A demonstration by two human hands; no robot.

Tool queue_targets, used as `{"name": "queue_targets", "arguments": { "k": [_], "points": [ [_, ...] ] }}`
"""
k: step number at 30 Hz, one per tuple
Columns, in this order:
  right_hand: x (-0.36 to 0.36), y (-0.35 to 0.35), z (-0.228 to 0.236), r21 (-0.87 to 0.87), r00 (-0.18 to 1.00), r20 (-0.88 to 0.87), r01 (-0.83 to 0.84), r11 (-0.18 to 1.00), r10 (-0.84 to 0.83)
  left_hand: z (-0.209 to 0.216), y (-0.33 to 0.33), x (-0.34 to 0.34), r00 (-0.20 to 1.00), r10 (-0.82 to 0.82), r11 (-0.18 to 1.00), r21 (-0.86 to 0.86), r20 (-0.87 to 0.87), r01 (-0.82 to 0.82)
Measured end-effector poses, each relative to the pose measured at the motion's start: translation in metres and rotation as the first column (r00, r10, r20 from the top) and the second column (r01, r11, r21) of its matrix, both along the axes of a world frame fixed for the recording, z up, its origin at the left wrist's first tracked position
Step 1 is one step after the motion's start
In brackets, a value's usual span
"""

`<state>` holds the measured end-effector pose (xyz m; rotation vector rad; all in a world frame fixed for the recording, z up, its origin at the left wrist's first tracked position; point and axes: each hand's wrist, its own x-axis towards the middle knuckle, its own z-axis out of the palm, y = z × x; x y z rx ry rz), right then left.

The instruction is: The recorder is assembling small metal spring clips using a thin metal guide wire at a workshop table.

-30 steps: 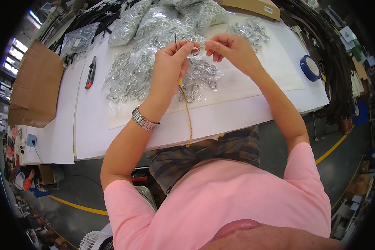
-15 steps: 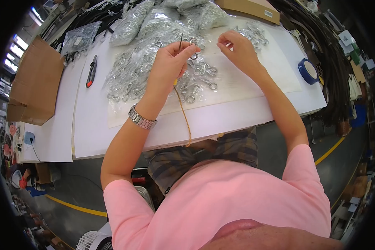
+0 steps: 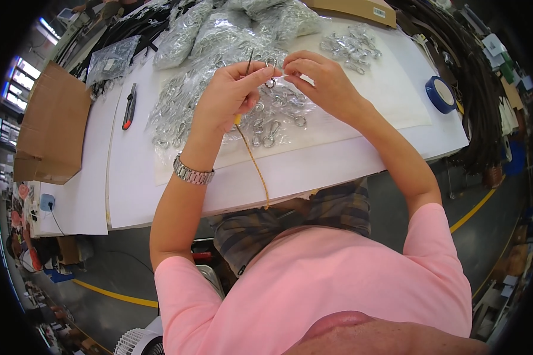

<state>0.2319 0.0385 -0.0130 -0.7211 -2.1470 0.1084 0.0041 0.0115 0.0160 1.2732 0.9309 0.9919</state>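
My left hand (image 3: 234, 89) pinches a silver metal snap hook (image 3: 270, 81) between thumb and index finger. Also in its grip is a pointed tool (image 3: 250, 61); its dark tip rises above the knuckles and a yellow end shows below the palm. From that end a yellow cord (image 3: 254, 160) hangs over the table's front edge. Fingertips of my right hand (image 3: 320, 77) are pinched beside the hook; whether they hold anything is too small to tell. Under both hands, silver snap hooks (image 3: 271, 133) lie spread on and in clear plastic.
Filled clear bags (image 3: 225, 32) are heaped at the back. A utility knife (image 3: 129, 106) and cardboard box (image 3: 53, 127) are at left. To the right are more hooks (image 3: 352, 47) and a blue tape roll (image 3: 440, 94). The white table (image 3: 331, 157) ends before my waist.
My right hand has moved left, its fingertips now close to those of my left hand. The left hand has shifted slightly left and still holds the hook and pointed tool.
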Motion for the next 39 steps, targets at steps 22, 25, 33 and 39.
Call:
{"name": "queue_targets", "arguments": {
  "k": [22, 25, 33, 39],
  "points": [
    [0.004, -0.001, 0.01, -0.705, 0.871, -0.49, -0.373, 0.603, -0.034, -0.002, -0.006, 0.009, 0.992, 0.038, 0.978, 0.206, -0.125, -0.011],
    [0.01, 0.005, 0.005, -0.766, 0.794, -0.586, -0.479, 0.428, -0.16, 0.0, -0.009, 0.013, 0.973, 0.089, 0.965, 0.261, -0.212, -0.032],
    [0.007, 0.0, 0.008, -0.691, 0.856, -0.508, -0.339, 0.638, -0.095, 0.0, -0.011, 0.012, 0.985, 0.074, 0.973, 0.226, -0.158, -0.037],
    [0.004, 0.003, 0.002, -0.566, 0.883, -0.469, -0.269, 0.779, -0.036, 0.002, -0.008, 0.007, 1.0, -0.024, 0.995, 0.097, 0.014, 0.023]
  ]
}}
